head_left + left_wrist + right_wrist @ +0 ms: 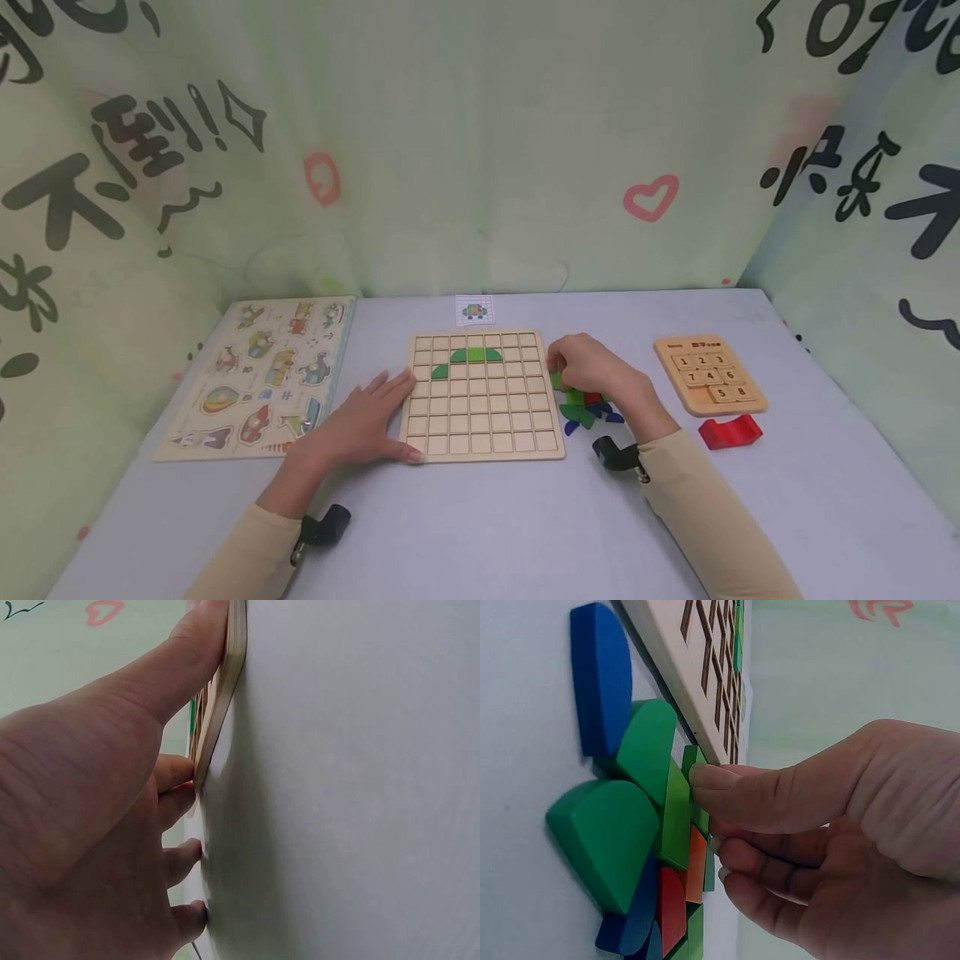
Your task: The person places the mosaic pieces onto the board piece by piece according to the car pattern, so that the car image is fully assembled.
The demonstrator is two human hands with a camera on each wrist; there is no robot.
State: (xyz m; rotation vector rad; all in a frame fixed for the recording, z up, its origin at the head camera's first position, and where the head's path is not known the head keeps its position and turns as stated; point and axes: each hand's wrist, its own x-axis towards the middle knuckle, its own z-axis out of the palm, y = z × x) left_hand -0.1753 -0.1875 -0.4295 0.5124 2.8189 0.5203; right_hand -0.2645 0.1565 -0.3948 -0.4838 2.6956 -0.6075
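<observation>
A square wooden grid board (483,457) lies mid-table, with several green blocks (476,355) set in its upper cells. My left hand (358,427) rests along the board's left side, thumb at the near corner and fingers stretched up the edge. Just off the board's right edge, my right hand (592,363) has thumb and fingertips on a light green block (693,755) at the edge of a loose pile. Close by lie dark green quarter-round blocks (604,836), a blue block (600,679) and a red block (672,900). The thumb partly hides the light green block.
A small picture card (475,311) lies behind the board. On the left is a large picture puzzle board (187,446). A wooden number puzzle (708,402) and a red curved piece (730,432) lie to the right. Printed curtains (480,167) stand around the table.
</observation>
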